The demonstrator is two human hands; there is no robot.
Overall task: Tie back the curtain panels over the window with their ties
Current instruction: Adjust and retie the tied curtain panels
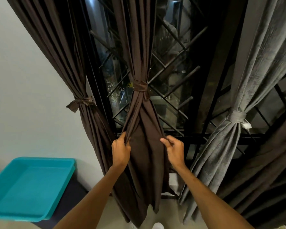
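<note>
The middle brown panel (147, 162) hung in front of the window (193, 139), cinched at its waist by a brown tie (139, 86) wrapped round it, with one short end of the tie dangling at the right side of the wrap. Below the tie the cloth fanned out, and we held it there by its two side edges, well beneath the tie. Our left hand (120, 151) gripped the left edge, fingers curled round a bunched fold. Our right hand (174, 150) pinched the right edge between thumb and bent fingers. The hands were apart, one on each side of the panel at about the same height, with a flat stretch of cloth between them. The panel's lower end hung down between our forearms.

Against the window's left side hung a second brown panel (64, 47), gathered by its own tie (82, 102), which was knotted with a loose end sticking out to the left. At the window's right side a grey panel (262, 47) was also drawn in by a grey tie (237, 116); something small and white showed just beside that knot, too small for us to tell what.

The window showed dark glass behind diagonal bars. To the left was a white wall (23, 96), and a teal tray (31, 184) sat below it, near our left forearm.
</note>
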